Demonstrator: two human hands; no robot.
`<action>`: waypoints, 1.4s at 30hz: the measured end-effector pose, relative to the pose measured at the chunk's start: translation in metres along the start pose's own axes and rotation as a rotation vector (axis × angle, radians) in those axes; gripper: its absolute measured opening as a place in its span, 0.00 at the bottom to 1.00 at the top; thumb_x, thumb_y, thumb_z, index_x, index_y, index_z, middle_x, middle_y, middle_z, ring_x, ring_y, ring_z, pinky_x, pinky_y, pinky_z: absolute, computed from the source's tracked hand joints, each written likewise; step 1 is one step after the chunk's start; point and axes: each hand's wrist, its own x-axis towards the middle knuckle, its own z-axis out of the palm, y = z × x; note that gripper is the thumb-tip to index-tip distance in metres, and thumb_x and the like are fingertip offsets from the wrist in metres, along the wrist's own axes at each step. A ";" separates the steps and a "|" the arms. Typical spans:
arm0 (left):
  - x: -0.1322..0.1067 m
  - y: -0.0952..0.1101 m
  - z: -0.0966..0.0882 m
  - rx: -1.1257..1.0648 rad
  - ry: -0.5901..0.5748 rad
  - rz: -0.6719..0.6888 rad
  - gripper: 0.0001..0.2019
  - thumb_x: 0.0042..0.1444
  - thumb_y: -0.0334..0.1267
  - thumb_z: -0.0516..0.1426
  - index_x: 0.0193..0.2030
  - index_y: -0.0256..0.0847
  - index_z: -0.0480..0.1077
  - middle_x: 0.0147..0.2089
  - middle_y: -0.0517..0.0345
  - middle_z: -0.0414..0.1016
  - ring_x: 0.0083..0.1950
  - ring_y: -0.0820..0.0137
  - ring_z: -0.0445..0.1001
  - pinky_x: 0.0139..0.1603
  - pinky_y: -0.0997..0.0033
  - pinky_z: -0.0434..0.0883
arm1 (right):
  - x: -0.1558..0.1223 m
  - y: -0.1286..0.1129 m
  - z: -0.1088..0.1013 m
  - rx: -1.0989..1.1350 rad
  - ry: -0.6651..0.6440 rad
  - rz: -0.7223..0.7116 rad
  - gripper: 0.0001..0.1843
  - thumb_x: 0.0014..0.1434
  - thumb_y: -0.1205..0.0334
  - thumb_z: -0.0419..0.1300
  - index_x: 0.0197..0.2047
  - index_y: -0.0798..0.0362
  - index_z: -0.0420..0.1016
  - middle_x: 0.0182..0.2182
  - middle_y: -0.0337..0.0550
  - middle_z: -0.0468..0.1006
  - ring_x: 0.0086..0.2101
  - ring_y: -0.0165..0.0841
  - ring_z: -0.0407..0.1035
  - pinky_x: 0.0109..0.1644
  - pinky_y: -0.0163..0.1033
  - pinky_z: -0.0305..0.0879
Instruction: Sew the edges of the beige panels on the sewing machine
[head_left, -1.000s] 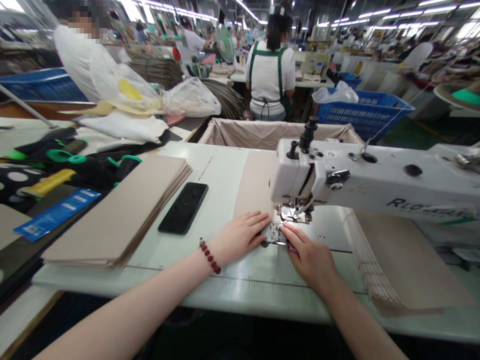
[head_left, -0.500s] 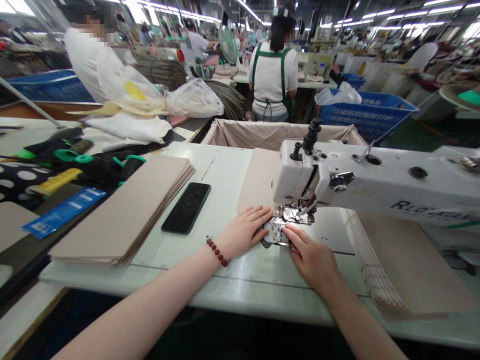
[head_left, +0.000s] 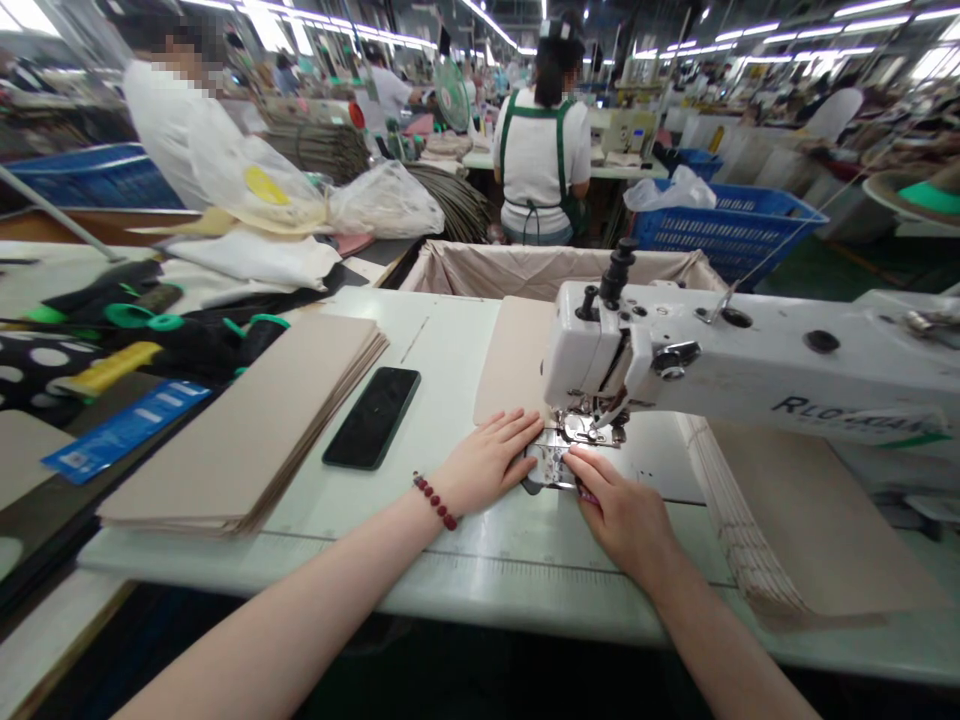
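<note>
My left hand point(head_left: 491, 460) lies flat, palm down, with its fingers stretched toward the needle area of a white sewing machine point(head_left: 720, 360). Its fingertips reach the near edge of a beige panel point(head_left: 514, 355), which lies flat behind and left of the machine head. By the metal needle plate point(head_left: 551, 465), my right hand point(head_left: 626, 515) has its index finger extended and the other fingers curled under. A small dark and pinkish thing point(head_left: 587, 493) peeks out below those fingers, mostly hidden. The presser foot point(head_left: 589, 428) is just beyond both hands.
Left of my hands lie a black phone point(head_left: 373, 417) and a stack of beige panels point(head_left: 255, 420). More stitched panels point(head_left: 810, 520) are piled under the machine arm at right. Thread cones point(head_left: 187, 335) crowd the left side. A cloth-lined bin point(head_left: 562, 268) stands behind the table.
The whole view has shifted very slightly to the left. Both hands, the panel and the machine keep the same places relative to each other.
</note>
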 end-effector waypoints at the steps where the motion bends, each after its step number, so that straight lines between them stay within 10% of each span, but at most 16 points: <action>1: 0.000 0.000 0.000 -0.008 0.001 0.000 0.25 0.68 0.47 0.47 0.70 0.45 0.52 0.71 0.56 0.52 0.71 0.63 0.51 0.71 0.58 0.49 | 0.000 0.000 0.000 -0.003 0.005 0.000 0.27 0.61 0.69 0.52 0.63 0.46 0.62 0.63 0.40 0.64 0.52 0.36 0.69 0.44 0.38 0.73; 23: -0.001 0.005 -0.002 0.054 0.086 -0.039 0.31 0.63 0.46 0.52 0.70 0.38 0.51 0.72 0.48 0.49 0.72 0.59 0.46 0.70 0.55 0.48 | -0.002 -0.005 -0.003 -0.034 0.034 0.035 0.25 0.62 0.67 0.51 0.62 0.44 0.64 0.61 0.38 0.67 0.50 0.35 0.70 0.47 0.39 0.71; 30: 0.002 0.009 -0.018 0.194 0.143 -0.237 0.20 0.69 0.42 0.44 0.63 0.36 0.60 0.46 0.47 0.76 0.50 0.62 0.74 0.63 0.55 0.58 | 0.000 -0.006 -0.004 -0.021 -0.001 0.069 0.23 0.63 0.64 0.50 0.61 0.42 0.63 0.62 0.36 0.65 0.51 0.35 0.69 0.45 0.38 0.70; 37: -0.074 0.037 -0.017 0.303 0.109 -0.384 0.22 0.62 0.27 0.46 0.64 0.33 0.60 0.58 0.37 0.65 0.59 0.51 0.65 0.56 0.48 0.64 | -0.033 -0.008 -0.038 0.076 -0.023 0.097 0.16 0.63 0.64 0.52 0.53 0.46 0.70 0.47 0.40 0.77 0.41 0.35 0.73 0.40 0.36 0.66; 42: -0.113 0.065 -0.008 0.140 0.002 -0.157 0.32 0.58 0.22 0.44 0.70 0.40 0.51 0.69 0.47 0.53 0.70 0.59 0.51 0.68 0.50 0.54 | -0.100 -0.014 -0.048 0.264 0.059 0.345 0.11 0.65 0.54 0.50 0.35 0.49 0.69 0.25 0.37 0.74 0.27 0.33 0.71 0.31 0.35 0.62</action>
